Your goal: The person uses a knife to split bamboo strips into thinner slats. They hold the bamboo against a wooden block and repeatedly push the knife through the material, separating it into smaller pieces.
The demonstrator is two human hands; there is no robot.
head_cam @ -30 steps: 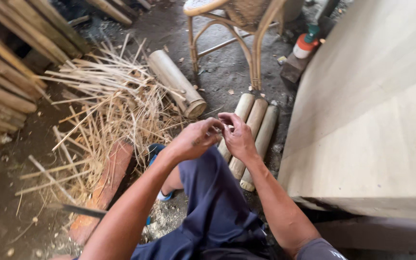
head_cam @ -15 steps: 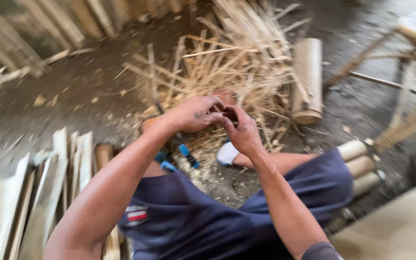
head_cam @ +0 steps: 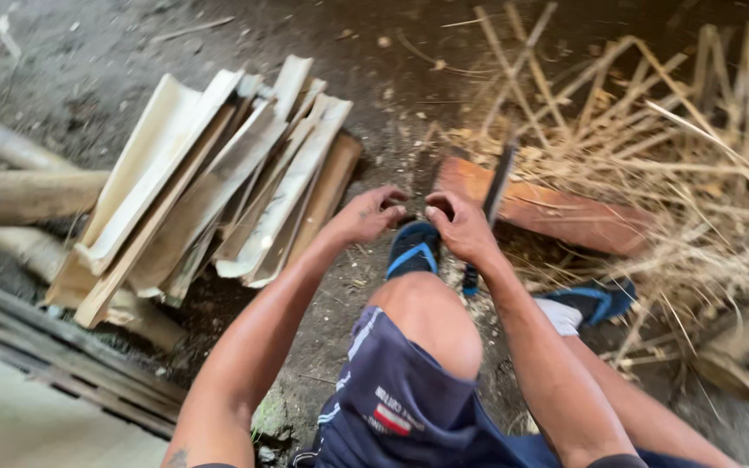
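Observation:
My left hand [head_cam: 373, 213] and my right hand [head_cam: 459, 225] meet fingertip to fingertip above my bent knee, both with fingers curled; whether a thin strip lies between them is too blurred to tell. Just beyond my right hand a dark blade [head_cam: 498, 184] rests on a reddish wooden block [head_cam: 556, 211]. A stack of split bamboo slats [head_cam: 227, 173] lies on the dirt to the left of my left hand. A blue sandal [head_cam: 413, 249] shows under my hands.
A heap of thin bamboo strips and shavings [head_cam: 652, 139] spreads at the right. Round poles [head_cam: 19, 195] lie at the far left. A second blue sandal [head_cam: 598, 298] sits by the heap. The floor is dark dirt [head_cam: 114, 43].
The view has swung left, from the chair and cut bamboo tubes to the slat stack and wooden block. My hands stay together in front of my knee.

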